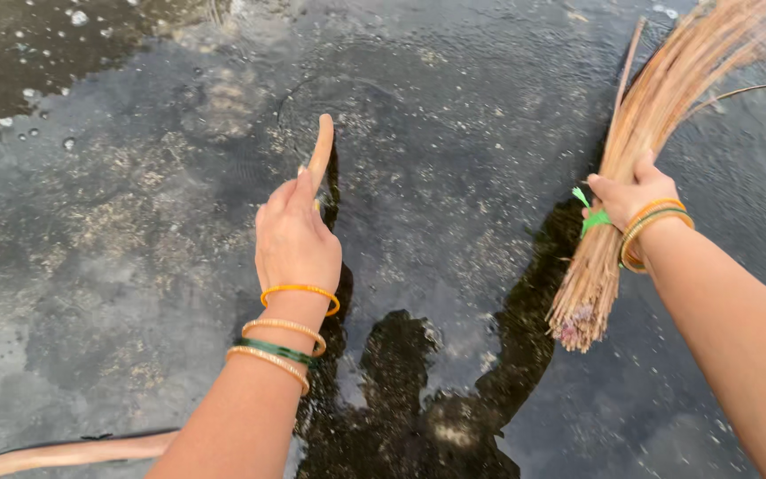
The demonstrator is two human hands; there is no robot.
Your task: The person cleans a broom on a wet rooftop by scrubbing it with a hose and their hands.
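Two bare hands work over a wet, dark concrete floor covered by a thin sheet of water. The left hand is closed round the end of a pale hose, its nozzle pointing toward twelve o'clock, so any flow would run away from the person; more of that hose lies at seven o'clock along the bottom edge. At three o'clock the right hand grips a bundle-stick broom just beside its green tie, bound butt end down toward five o'clock and bristles fanning up to one o'clock, lifted off the water. Bangles ring both wrists. Bubbles float at ten o'clock.
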